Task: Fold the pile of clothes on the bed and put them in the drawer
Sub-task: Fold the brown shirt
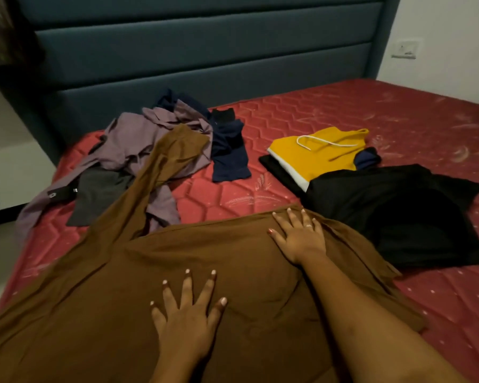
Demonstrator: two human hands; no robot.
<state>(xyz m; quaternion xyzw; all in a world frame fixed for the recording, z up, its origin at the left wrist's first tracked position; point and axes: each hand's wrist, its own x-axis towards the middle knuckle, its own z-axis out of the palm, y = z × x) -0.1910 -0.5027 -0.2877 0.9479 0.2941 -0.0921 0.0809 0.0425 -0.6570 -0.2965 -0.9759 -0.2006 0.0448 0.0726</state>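
Observation:
A large brown garment (94, 299) lies spread over the near part of the red mattress (371, 120), one long part of it trailing up to the far left. My left hand (187, 316) presses flat on its middle with fingers spread. My right hand (299, 236) lies flat on its far right edge, fingers straight. Behind it sits an unfolded pile: a mauve garment (138, 145), a grey piece (97, 194) and a navy piece (228, 150). To the right lie a folded yellow top (313, 156) on dark folded items and a black garment (398, 211).
A padded blue-grey headboard (205, 51) stands behind the mattress. A white wall with a socket (405, 49) is at the far right. The floor (0, 244) shows beside the bed's left edge. No drawer is in view.

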